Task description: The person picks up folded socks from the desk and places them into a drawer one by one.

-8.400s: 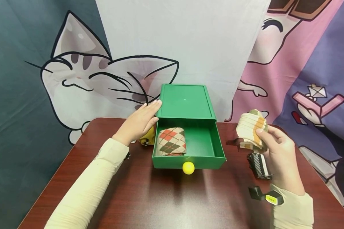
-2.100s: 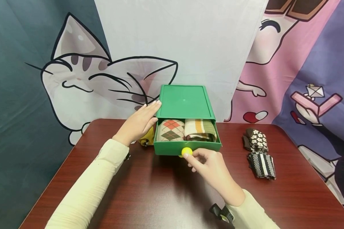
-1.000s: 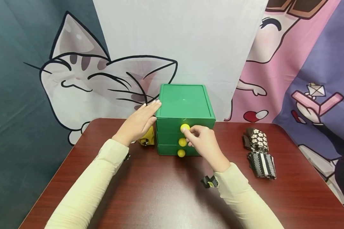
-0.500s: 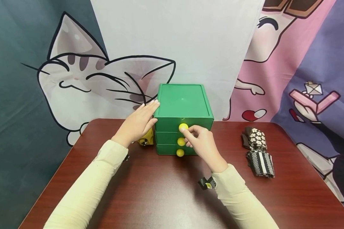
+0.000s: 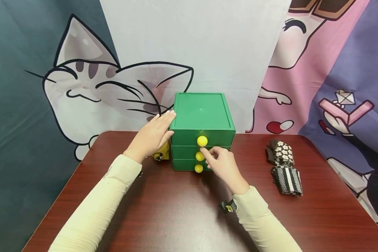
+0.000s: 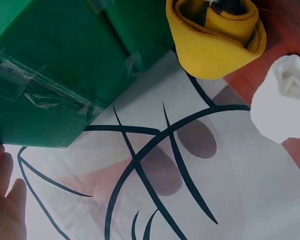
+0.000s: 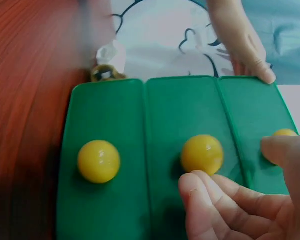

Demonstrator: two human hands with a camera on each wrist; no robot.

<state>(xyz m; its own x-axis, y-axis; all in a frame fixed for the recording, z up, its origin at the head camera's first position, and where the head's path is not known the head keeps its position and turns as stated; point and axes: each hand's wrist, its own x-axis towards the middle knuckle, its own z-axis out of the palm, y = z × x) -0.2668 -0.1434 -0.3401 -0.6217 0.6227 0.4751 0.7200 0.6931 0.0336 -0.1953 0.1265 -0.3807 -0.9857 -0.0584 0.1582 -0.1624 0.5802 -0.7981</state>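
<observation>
A green drawer box (image 5: 201, 112) stands on the table with all three drawers pushed in, each with a round yellow knob. My left hand (image 5: 152, 134) rests with straight fingers along the box's upper left edge; its fingertips (image 6: 2, 175) show beside the box in the left wrist view. My right hand (image 5: 223, 164) is at the drawer fronts, thumb and fingers apart. In the right wrist view its fingertips (image 7: 197, 187) are right at the middle knob (image 7: 202, 154), while the thumb overlaps the top knob (image 7: 285, 132). The bottom knob (image 7: 98, 161) stands free.
Two rolled socks, one brown with white flowers (image 5: 283, 153) and one black-and-white striped (image 5: 288, 180), lie on the table (image 5: 182, 217) at the right. Left of the box are a yellow rolled sock (image 6: 210, 50) and a white rolled cloth (image 6: 285, 100). A printed curtain (image 5: 189, 42) hangs behind.
A striped sock went into the top drawer beside the argyle one, and my right hand pushed that drawer in. It has since left the top knob and moved down to the middle one.
</observation>
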